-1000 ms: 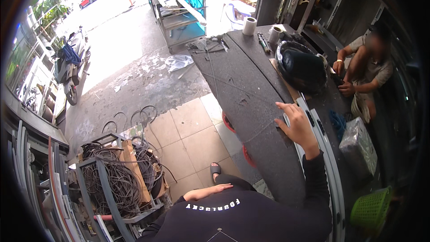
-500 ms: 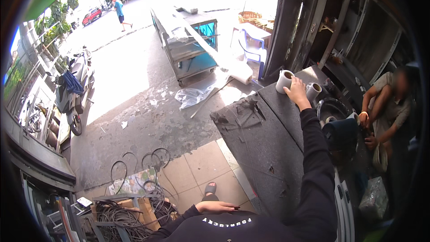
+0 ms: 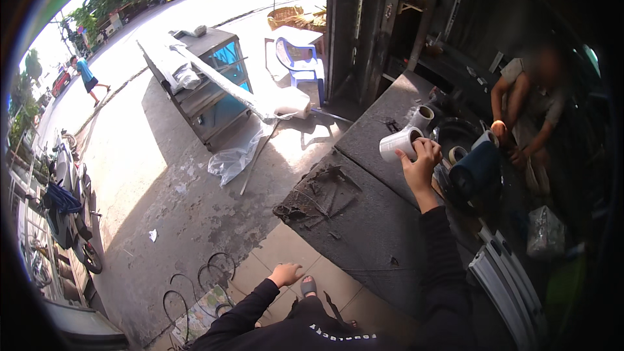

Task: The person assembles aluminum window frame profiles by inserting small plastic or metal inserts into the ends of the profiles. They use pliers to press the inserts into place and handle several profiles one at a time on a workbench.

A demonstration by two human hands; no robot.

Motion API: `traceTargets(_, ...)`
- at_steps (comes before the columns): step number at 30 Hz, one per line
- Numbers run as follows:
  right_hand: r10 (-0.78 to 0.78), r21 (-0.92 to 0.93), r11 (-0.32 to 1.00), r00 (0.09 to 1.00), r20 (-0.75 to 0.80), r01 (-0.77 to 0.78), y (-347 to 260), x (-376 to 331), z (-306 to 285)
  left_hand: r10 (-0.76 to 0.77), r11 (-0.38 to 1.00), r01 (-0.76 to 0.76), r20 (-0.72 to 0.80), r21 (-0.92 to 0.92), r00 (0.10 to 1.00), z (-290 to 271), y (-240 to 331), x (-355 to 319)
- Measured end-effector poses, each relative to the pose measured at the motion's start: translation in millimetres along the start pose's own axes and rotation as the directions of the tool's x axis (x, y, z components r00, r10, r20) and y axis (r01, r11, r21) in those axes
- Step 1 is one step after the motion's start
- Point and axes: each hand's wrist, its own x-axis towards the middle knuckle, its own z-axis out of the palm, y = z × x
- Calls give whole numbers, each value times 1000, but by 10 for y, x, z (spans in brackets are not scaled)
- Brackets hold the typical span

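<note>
My right hand (image 3: 422, 161) grips a roll of clear plastic film (image 3: 394, 146) by one end, its fingers at the rim of the brown core. The roll lies tilted over the dark tabletop (image 3: 370, 205); whether it touches the top I cannot tell. Just beyond it a second film roll (image 3: 421, 117) rests beside a round black item. My left hand (image 3: 286, 274) is low in front of my body, over the tiled floor, its fingers stretched out and holding nothing.
Right of the table a co-worker (image 3: 526, 97) sits with both hands low, near a dark blue cylinder (image 3: 476, 168). A metal cart (image 3: 195, 84), a white-and-blue plastic chair (image 3: 302, 65) and loose plastic sheeting (image 3: 233, 159) stand or lie outside. Black cable loops (image 3: 214, 273) lie lower left.
My right hand has tipped the film roll from upright and moved it away from its place. My left hand has moved forward from my body. The view has turned to the right.
</note>
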Motion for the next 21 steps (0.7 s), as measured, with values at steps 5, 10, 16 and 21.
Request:
traceTargets(5,589,638,511,775,229,-577,196,-1609,-2153,171,912,-307,429,271,887,514,646,476)
traceTargets(10,871,884,-451,153,467,-127,-95,-4057,-3950,549,715,-677,459,175,699,1217,1946,542)
traceTargets(16,960,895,74,-210,-183,-440,-654,-6631,-5217,569,279,-878,670,388,477,2253,4198,31)
traceTargets(21,703,-280,-259,19,-711,-924,-701,-7968,-6246,732,39,-999,681,-38,3,2730,6088,-995)
